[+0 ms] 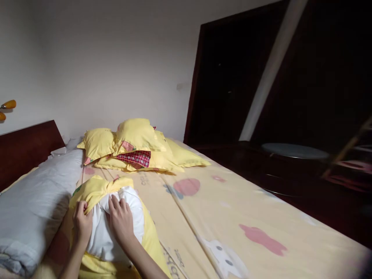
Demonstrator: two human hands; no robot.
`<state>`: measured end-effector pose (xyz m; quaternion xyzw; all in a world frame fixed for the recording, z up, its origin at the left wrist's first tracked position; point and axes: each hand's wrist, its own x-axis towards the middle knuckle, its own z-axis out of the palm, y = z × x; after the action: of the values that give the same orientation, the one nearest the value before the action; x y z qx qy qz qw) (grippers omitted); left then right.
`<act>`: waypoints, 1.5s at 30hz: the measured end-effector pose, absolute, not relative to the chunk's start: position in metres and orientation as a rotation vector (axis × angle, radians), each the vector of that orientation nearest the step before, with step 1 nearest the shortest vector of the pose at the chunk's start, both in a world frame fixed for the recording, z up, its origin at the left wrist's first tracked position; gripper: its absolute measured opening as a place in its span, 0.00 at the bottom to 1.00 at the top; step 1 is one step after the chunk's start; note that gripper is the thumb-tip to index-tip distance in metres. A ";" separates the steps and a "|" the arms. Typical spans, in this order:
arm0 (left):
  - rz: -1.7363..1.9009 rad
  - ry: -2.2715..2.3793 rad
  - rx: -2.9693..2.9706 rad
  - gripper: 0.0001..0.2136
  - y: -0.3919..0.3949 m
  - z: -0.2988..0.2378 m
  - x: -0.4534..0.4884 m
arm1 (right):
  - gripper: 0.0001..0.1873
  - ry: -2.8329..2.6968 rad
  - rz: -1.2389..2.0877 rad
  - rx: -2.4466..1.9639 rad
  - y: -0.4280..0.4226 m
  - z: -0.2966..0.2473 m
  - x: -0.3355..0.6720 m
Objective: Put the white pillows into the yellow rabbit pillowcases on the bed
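Observation:
A white pillow lies partly inside a yellow pillowcase on the bed in front of me. The case covers the pillow's far end and its sides, while the white middle shows through the opening. At the left of that opening, my left hand is closed on the yellow fabric's edge. My right hand rests on the white pillow with its fingers bent into the cloth just below the yellow edge. Its fingertips are partly sunk in the folds.
Yellow pillows are piled at the far end of the bed, with red plaid cloth between them. A long grey pillow lies at left by the dark headboard. The printed sheet stretches right; beyond stands a round grey-topped object.

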<state>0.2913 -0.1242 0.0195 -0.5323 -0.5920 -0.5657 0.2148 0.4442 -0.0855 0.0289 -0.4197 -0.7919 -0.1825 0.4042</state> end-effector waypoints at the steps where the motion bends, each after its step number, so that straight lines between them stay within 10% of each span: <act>1: -1.545 -1.642 -1.499 0.08 -0.122 0.013 0.290 | 0.19 -1.973 -0.439 -1.068 -0.087 0.020 0.443; 21: -1.298 -1.647 -1.787 0.12 -0.175 0.072 0.281 | 0.12 -2.223 -0.004 -0.070 -0.137 0.019 0.463; 29: -1.397 -1.507 -2.022 0.13 -0.199 0.085 0.304 | 0.21 -1.996 -0.062 -0.616 -0.111 0.040 0.504; 45: -0.183 -1.608 -1.997 0.13 -0.173 0.122 0.310 | 0.24 -1.995 -0.195 -0.361 -0.167 -0.005 0.461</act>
<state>0.3100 -0.1730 0.1215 -0.7453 -0.6004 -0.0682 0.2818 0.4607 -0.1669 -0.0049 -0.1509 -0.8339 -0.0813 0.5246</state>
